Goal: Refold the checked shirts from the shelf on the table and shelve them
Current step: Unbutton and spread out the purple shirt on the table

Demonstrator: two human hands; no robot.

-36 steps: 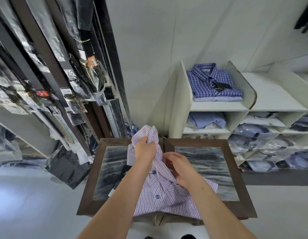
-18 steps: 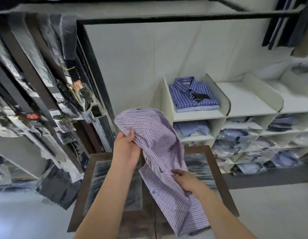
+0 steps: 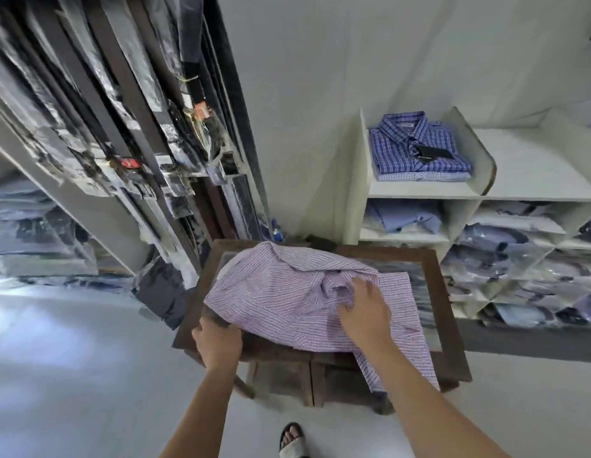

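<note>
Head view: right hand (image 3: pixel 363 309) lies fingers spread, flat on the bunched middle of the pink checked shirt (image 3: pixel 280 292), pressing it down. Left hand (image 3: pixel 218 340) sits at 7 o'clock of the shirt, fingers curled onto the near-left hem. The tips are hidden by cloth, but we read it as a pinch.

The shirt lies open and rumpled across the wood-framed table (image 3: pixel 396 252). One end hangs off the near edge at 5 o'clock.

Handling, our call: light, limp cotton with no stiffness, so it creases and drags wherever we push. It shouldn't slip or break. Best hold is two points, at the shoulder seams beside the collar or at the hem corners, then pull taut and flatten. Holding the crumpled centre would just move the wrinkles.

Counts:
- 1 shirt on the table.
- 2 folded checked shirts stacked in the top-left bay of the white shelf unit (image 3: pixel 419 192), at 2 o'clock: a dark blue checked shirt (image 3: pixel 403 147) carrying 1 black tag (image 3: pixel 431 155), on top of a paler checked shirt (image 3: pixel 419 176).
- 1 plain light-blue shirt (image 3: pixel 406 216) in the bay below.
- Bagged shirts (image 3: pixel 492 239) at 3 o'clock overlap too much to count.
- Sleeved belts (image 3: pixel 128 104) hang at 10 o'clock, too blurred to count.
</note>
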